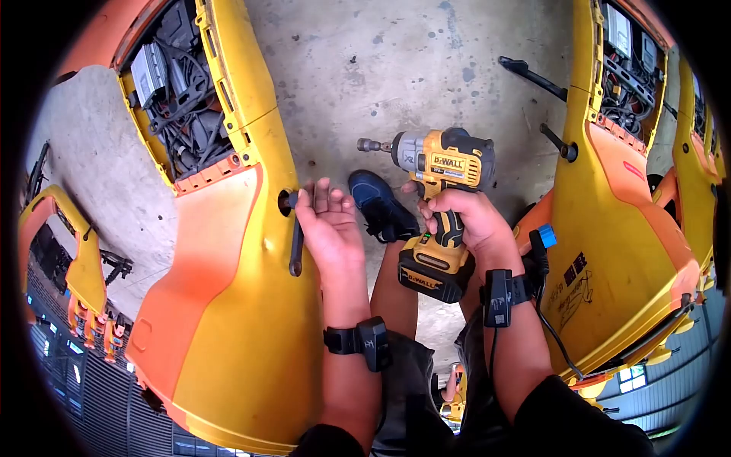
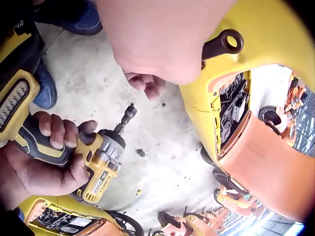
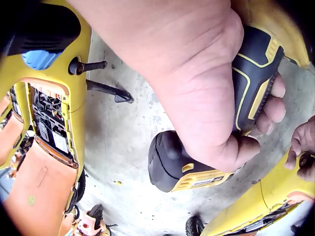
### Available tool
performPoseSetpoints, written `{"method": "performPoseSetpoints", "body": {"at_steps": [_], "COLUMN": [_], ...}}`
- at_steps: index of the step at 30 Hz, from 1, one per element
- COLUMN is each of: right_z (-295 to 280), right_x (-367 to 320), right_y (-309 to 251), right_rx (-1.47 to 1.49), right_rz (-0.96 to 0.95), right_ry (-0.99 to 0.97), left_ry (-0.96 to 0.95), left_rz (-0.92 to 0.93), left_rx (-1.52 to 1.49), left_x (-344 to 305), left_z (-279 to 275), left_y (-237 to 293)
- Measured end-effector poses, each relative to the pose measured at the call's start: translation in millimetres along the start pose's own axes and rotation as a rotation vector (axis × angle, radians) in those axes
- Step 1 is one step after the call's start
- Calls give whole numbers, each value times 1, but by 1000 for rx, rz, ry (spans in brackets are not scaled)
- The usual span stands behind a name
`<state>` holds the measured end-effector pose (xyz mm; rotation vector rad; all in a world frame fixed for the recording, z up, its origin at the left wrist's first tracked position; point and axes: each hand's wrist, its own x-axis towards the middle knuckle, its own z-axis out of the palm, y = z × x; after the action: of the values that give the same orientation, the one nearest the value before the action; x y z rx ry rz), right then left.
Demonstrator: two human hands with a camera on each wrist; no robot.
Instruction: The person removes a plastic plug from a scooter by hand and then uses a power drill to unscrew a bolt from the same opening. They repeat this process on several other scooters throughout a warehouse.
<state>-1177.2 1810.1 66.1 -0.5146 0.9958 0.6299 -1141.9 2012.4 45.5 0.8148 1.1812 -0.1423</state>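
Note:
My right hand [image 1: 481, 221] grips the handle of a yellow and black DeWalt impact wrench [image 1: 449, 161], thumb wrapped over it. A socket [image 1: 369, 145] on its nose points left, toward the yellow bike body [image 1: 244, 335]. My left hand [image 1: 335, 232] is palm up at that body, its fingers loosely bent. Its thumb overlaps the upper end of a dark crank arm [image 1: 296, 247], which hangs down from a round hole. In the left wrist view the crank arm's eye [image 2: 232, 41] shows beside the hand, whose palm is hidden there.
A second yellow and orange body [image 1: 609, 251] stands on the right, with its own crank arm [image 1: 556, 141] and a black kickstand-like bar [image 1: 533, 78] jutting inward. Wiring and a controller [image 1: 150, 75] show in the left body's opening. A shoe [image 1: 379, 202] is on the concrete floor [image 1: 411, 61].

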Motion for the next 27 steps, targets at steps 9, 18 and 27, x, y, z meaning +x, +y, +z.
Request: {"method": "performPoseSetpoints", "body": {"at_steps": [9, 18, 27], "right_z": [3, 2, 7], "right_x": [1, 6, 18], "right_y": [-1, 12, 24], "right_rx": [-94, -285, -357], "right_rz": [5, -180, -681], "right_ry": [-9, 121, 300], "left_ry": [5, -514, -998], "left_rz": [12, -85, -259], "left_rx": [151, 603, 872], "left_x": [4, -10, -11], "left_z": [-13, 1, 72], "left_y": [1, -23, -54]}}
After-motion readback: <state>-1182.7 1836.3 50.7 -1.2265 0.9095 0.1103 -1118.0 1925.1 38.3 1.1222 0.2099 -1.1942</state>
